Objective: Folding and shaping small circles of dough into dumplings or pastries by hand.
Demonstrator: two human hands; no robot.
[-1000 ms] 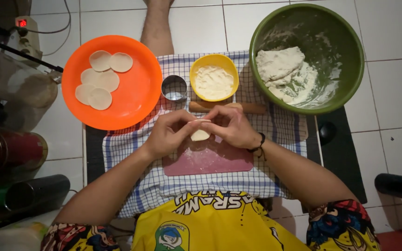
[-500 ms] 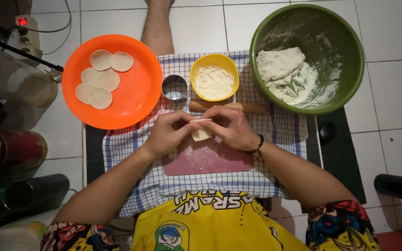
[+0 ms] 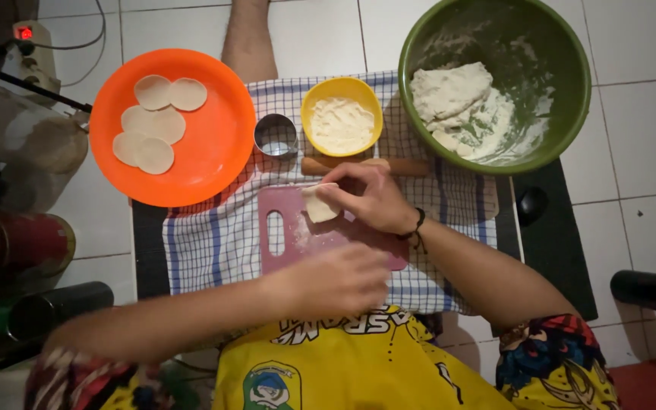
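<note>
My right hand (image 3: 373, 199) holds a small folded piece of white dough (image 3: 319, 205) over the pink cutting board (image 3: 282, 235). My left hand (image 3: 335, 279) is blurred at the board's near edge, fingers loosely curled, and seems to hold nothing. A wooden rolling pin (image 3: 411, 167) lies just beyond my right hand. A round metal cutter (image 3: 275, 135) and a yellow bowl of filling (image 3: 342, 118) stand behind the board.
An orange plate (image 3: 214, 144) at the left carries several flat dough rounds (image 3: 153, 125). A green bowl (image 3: 563, 121) at the right holds a lump of dough (image 3: 449, 91). All rest on a blue checked cloth (image 3: 206, 243). Dark containers stand at far left.
My left hand has let go of the dough and pulled back toward me. My right hand stays over the board with the dough piece.
</note>
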